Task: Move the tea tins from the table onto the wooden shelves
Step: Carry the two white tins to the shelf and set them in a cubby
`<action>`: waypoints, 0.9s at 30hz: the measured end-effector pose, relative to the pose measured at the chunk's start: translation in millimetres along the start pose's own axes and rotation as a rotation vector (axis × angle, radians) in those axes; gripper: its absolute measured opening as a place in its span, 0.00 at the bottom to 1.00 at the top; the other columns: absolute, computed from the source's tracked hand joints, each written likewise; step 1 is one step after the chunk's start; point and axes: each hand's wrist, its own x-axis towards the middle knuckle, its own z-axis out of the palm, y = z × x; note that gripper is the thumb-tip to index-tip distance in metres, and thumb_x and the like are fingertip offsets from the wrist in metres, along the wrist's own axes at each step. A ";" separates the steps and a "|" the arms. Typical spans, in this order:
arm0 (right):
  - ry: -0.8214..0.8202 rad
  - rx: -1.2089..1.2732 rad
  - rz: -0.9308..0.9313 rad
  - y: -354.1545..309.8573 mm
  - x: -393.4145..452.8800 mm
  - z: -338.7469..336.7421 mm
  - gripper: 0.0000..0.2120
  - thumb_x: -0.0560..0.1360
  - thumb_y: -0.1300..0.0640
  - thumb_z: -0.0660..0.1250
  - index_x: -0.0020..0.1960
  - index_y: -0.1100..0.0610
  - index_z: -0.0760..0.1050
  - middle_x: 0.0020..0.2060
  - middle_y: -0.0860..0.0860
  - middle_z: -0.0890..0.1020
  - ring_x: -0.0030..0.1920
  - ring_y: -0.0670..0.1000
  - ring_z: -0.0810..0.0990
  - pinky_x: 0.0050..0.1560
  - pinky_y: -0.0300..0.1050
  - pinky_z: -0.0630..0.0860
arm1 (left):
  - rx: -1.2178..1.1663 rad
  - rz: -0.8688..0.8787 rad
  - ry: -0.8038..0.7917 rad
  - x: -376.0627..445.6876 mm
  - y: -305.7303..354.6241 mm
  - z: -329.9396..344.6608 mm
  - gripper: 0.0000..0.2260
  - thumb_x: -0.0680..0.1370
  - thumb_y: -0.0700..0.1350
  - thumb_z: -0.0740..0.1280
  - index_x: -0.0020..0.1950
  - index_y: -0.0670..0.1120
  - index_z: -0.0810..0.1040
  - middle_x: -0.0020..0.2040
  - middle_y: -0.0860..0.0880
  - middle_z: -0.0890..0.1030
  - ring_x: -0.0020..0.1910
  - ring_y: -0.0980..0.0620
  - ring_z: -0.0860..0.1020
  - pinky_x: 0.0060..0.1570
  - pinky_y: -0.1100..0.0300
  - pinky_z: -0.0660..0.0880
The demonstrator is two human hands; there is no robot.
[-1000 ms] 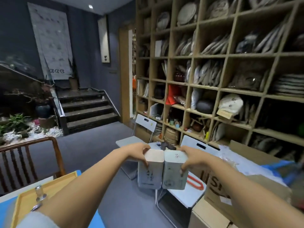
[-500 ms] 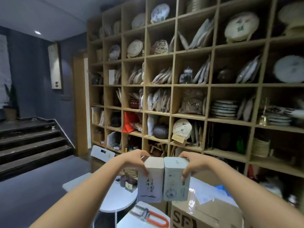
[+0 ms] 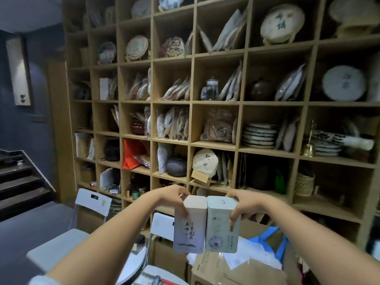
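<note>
left hand grips pale upright tin | right hand grips greenish tin | tins touching

shelves: cut off at top and right edges, we see.
tin print: too blurred for us to read.
fingers: partly hidden behind tins.

Two tall, square-sided tea tins with rounded corners are held upright in the air, side by side and touching along their facing walls. The left tin is pale grey-white with a plain cream lid and dark brush characters down its front. The right tin, at 3 o'clock from it, is pale greenish-white with a marked lid and a round emblem low on its front. The wooden shelves stand at 12 o'clock, their compartments crowded.
</note>
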 end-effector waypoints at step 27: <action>0.133 0.080 0.056 -15.0 217.5 -148.0 0.28 0.60 0.61 0.78 0.55 0.49 0.70 0.54 0.50 0.76 0.52 0.49 0.79 0.42 0.41 0.81 | -0.043 0.222 0.059 261.0 -51.6 -139.1 0.25 0.66 0.45 0.76 0.62 0.50 0.76 0.56 0.53 0.79 0.57 0.54 0.75 0.56 0.60 0.72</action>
